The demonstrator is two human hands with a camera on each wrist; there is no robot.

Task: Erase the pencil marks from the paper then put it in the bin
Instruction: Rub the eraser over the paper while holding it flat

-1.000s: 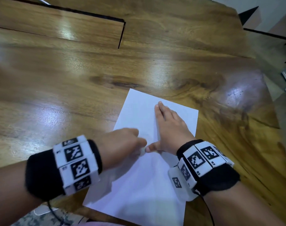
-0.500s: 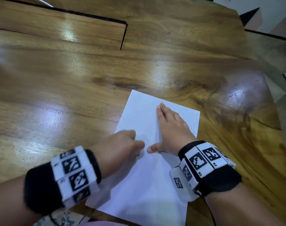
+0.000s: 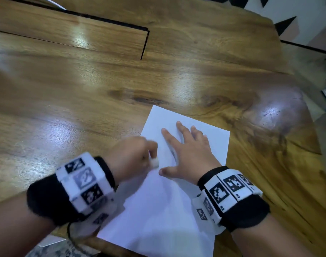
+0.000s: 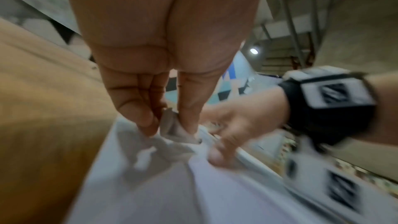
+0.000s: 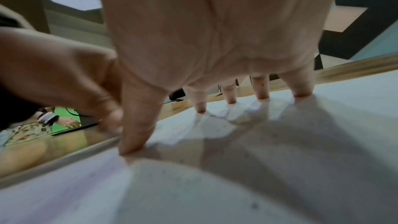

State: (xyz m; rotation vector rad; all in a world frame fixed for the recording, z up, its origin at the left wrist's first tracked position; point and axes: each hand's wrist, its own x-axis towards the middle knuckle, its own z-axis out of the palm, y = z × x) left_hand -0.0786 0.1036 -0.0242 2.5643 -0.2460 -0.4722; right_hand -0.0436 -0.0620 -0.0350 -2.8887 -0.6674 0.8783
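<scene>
A white sheet of paper (image 3: 164,216) lies on the wooden table (image 3: 84,101) near its front edge. My left hand (image 3: 132,154) pinches a small white eraser (image 3: 154,162) between thumb and fingers and holds its tip on the sheet; the left wrist view shows the eraser (image 4: 172,129) against the paper (image 4: 172,185). My right hand (image 3: 188,153) lies flat on the upper part of the sheet with fingers spread. In the right wrist view its fingertips (image 5: 261,95) press the paper (image 5: 237,176). I can make out no pencil marks. No bin is in view.
The table's right edge (image 3: 310,127) runs close to the sheet, with floor beyond it. A dark seam (image 3: 144,44) crosses the tabletop at the back. A patterned surface (image 3: 52,251) shows below the front edge.
My left hand has moved up the sheet with the eraser, now blurred with motion. My right hand's fingers have spread apart on the paper. The paper has stayed put.
</scene>
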